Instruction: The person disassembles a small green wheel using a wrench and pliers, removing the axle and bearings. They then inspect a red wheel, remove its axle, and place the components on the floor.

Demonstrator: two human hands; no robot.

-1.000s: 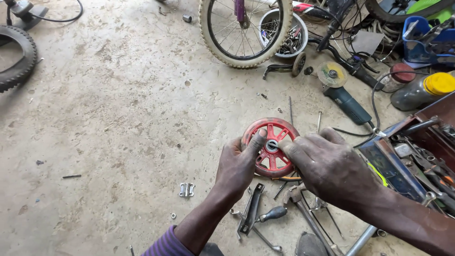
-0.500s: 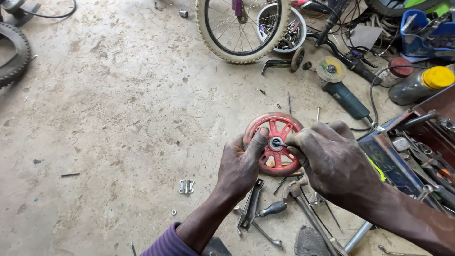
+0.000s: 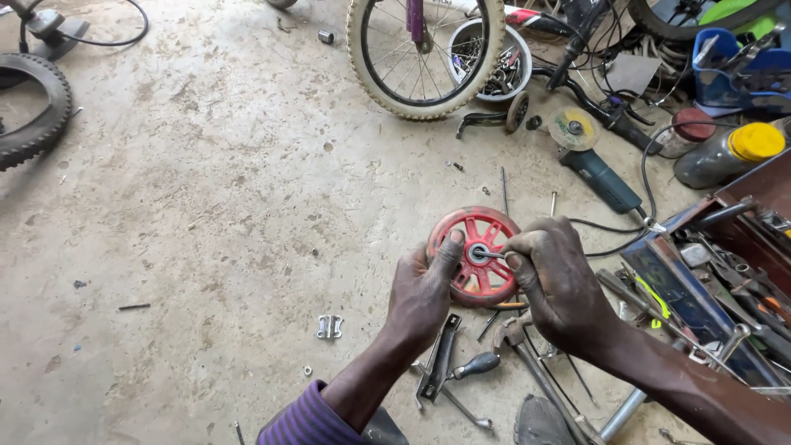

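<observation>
Red wheel point(image 3: 478, 257), a small spoked plastic disc, held up over the concrete floor point(image 3: 206, 206) between both hands, a little right of the floor's middle. Left hand point(image 3: 424, 292) grips the wheel's left rim, thumb pressed on the face and fingers curled behind. Right hand point(image 3: 560, 284) is closed, its thumb and forefinger pinching a thin metal rod point(image 3: 492, 255) whose tip meets the grey hub point(image 3: 476, 251) at the wheel's centre. Beneath the hands lie scattered tools: a black-handled screwdriver point(image 3: 470, 365), a hammer point(image 3: 515, 334) and a flat dark wrench point(image 3: 441, 358). A small metal bracket point(image 3: 329, 326) lies apart on the floor to the left of the left forearm. Toward the far edge stands a bicycle wheel point(image 3: 424, 53) with a pale tyre; just right of it, an angle grinder point(image 3: 593, 161) with a yellowish disc. An open toolbox point(image 3: 717, 272) crowds the right edge, and a black tyre point(image 3: 37, 115) lies at the far left edge.
</observation>
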